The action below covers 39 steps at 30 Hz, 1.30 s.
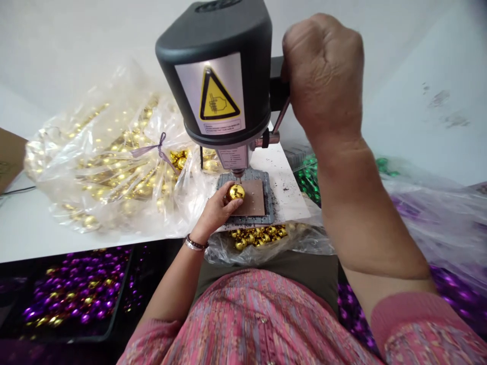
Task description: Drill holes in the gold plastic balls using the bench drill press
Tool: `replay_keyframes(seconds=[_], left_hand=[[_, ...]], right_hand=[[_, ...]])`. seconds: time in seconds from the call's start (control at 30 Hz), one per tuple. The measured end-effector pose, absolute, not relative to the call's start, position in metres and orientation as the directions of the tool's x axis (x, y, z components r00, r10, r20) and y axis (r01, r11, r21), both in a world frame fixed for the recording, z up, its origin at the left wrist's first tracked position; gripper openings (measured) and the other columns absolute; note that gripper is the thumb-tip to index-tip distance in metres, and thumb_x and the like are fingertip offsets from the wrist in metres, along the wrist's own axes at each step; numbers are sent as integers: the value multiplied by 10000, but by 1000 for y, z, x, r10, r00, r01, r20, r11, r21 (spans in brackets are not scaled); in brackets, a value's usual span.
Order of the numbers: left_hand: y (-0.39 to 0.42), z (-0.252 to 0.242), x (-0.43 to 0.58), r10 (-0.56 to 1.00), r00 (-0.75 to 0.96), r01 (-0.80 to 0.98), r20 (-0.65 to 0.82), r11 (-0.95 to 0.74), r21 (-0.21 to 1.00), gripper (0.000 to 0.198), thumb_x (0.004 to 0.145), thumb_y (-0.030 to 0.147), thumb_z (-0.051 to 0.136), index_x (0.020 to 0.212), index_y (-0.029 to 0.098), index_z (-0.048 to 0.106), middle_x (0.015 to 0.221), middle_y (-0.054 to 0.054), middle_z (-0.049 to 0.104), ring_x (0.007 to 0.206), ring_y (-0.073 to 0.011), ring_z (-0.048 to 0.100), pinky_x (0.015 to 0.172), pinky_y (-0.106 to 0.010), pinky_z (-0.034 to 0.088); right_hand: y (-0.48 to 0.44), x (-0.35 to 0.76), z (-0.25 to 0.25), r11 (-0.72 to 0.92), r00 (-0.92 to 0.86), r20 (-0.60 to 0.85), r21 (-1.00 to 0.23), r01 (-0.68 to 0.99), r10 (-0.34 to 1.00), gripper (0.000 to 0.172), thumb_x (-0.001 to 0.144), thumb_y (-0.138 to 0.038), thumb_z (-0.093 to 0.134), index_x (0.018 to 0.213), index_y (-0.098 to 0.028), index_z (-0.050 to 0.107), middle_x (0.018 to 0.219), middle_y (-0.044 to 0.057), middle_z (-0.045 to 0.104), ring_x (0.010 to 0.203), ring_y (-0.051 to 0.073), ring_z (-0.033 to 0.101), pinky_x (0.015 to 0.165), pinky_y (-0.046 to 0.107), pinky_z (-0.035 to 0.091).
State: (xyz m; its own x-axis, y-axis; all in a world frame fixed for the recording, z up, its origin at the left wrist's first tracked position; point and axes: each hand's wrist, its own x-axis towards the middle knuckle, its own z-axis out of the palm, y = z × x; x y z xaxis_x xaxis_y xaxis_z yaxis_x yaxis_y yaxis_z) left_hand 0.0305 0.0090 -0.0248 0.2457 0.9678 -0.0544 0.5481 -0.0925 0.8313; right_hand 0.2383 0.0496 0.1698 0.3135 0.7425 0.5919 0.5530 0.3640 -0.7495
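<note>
White walls (pixel 411 35) back a white tabletop (pixel 41 223), on which a dark drill press (pixel 216 30) stands. Left hand (pixel 215 210): thumb and fingers grasp a gold ball (pixel 237 192) over the left part of a brown board (pixel 254 200), just below the drill bit (pixel 240 178); whether the tip meets the ball is too small to tell. Right hand (pixel 323 76): raised beside the machine and clenched around the upper end of a thin lever (pixel 282 115), its fingertips turned out of sight. Beneath the board lies a grey base plate (pixel 269 208), with dark specks (pixel 280 195) strewn around it. Obstructions: the press, bearing a yellow warning triangle (pixel 218 99), hides the wall behind it; the right forearm (pixel 365 203) crosses the goods on that side. Containers: at left, a large clear bag (pixel 61 147), tied with a purple ribbon (pixel 152 148), holds many gold balls; below the table's front edge, an opened plastic bag (pixel 315 242) holds more. A black tray (pixel 120 304), lower left, contains purple and gold balls mixed. At right, green balls (pixel 309 177) lie beside clear plastic.
</note>
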Motion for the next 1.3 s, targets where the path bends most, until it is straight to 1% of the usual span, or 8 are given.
replay_keyframes(seconds=[0.13,0.23,0.4,0.63,0.77,0.87,1.13,1.3], left_hand=[[10,-22,30,971,181,499,-154,44,866,649,875,474,611,1437,180,472,946,-38,703,685,-140,639,642,-251,519],[11,-19,30,962,198,471,-187,74,879,628,877,496,599,1413,189,490,954,-33,693,668,-131,641,604,-234,506],[13,-17,34,972,199,535,-126,0,845,563,858,472,635,1348,203,565,965,-16,696,671,-123,618,658,-248,508],[16,-18,39,980,188,593,-59,-66,802,604,765,369,741,1319,158,622,1049,-56,724,891,-191,646,819,-292,518],[22,-17,41,972,232,568,-43,-99,817,589,720,312,768,1277,158,654,1128,-65,720,959,-196,647,880,-298,514],[26,-19,39,958,273,521,-92,-67,851,637,688,310,790,1285,144,646,1110,-66,724,961,-201,655,884,-300,515],[27,-23,32,958,267,560,-105,-65,826,629,749,377,743,1321,153,608,1036,-47,728,928,-208,658,868,-316,518],[28,-18,42,936,350,647,-15,-230,727,611,726,269,763,1310,160,622,1159,-81,709,1041,-236,651,976,-362,505]], right_hand=[[51,235,172,322,324,555,-768,554,766,417,986,-231,431,598,-189,284,642,-77,276,663,25,279,709,204,267],[49,234,172,334,316,551,-776,534,772,392,990,-257,413,620,-193,301,666,-75,287,681,21,297,723,195,276],[49,234,170,349,301,556,-773,529,775,373,988,-288,410,640,-193,318,680,-73,293,698,22,301,742,190,278],[51,236,168,375,298,595,-746,551,746,329,1000,-281,410,684,-197,366,694,-71,330,711,35,354,759,209,304],[51,236,167,368,291,593,-741,562,751,315,1006,-267,384,700,-198,365,712,-65,326,725,35,365,766,208,306],[52,236,166,378,297,592,-751,542,750,312,1002,-245,387,694,-200,373,704,-63,321,710,36,379,753,207,315],[54,236,162,406,316,614,-749,524,724,377,985,-263,443,639,-214,301,632,-80,312,654,38,332,706,211,318],[57,237,160,432,318,634,-739,516,704,367,988,-263,427,650,-221,291,629,-82,315,657,43,321,708,217,321]])
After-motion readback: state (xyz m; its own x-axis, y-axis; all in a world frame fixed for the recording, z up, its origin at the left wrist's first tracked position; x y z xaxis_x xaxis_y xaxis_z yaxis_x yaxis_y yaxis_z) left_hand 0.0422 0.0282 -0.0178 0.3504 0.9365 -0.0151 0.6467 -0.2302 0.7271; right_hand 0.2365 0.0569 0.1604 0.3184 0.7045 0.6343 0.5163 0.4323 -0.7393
